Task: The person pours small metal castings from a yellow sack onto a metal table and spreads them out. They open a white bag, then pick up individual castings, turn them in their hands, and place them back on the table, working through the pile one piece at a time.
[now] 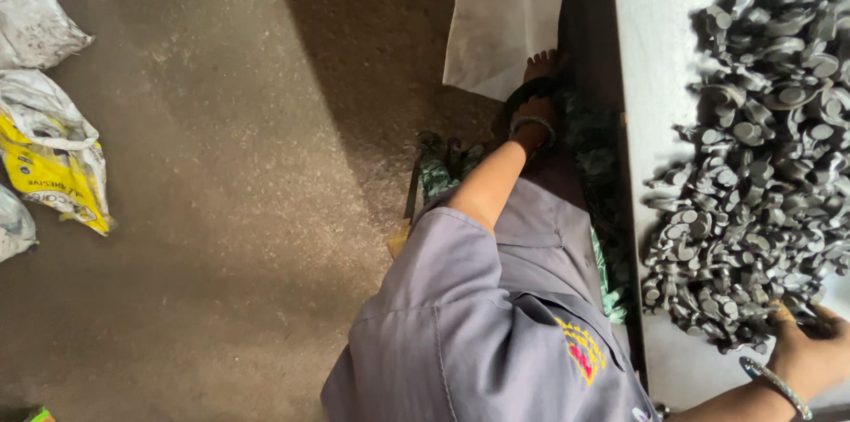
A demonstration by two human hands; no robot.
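Note:
My left hand [534, 115] hangs down at the end of a straight arm with a bangle at the wrist, close to a bare foot [542, 64] and a dark sandal [531, 88] on the floor. I cannot see its fingers. My right hand [807, 349], also with a bangle, rests at the near edge of a big pile of small grey metal parts [761, 147] on a white table [660, 50]. Its fingers curl around a few parts at the pile's edge. I wear a grey shirt [478, 325].
A white sack [500, 15] stands against the table's left side. Green and dark scraps [443, 165] lie by my feet. Several filled plastic bags [49, 152], one white and yellow, sit at the left edge of the rough concrete floor [230, 165].

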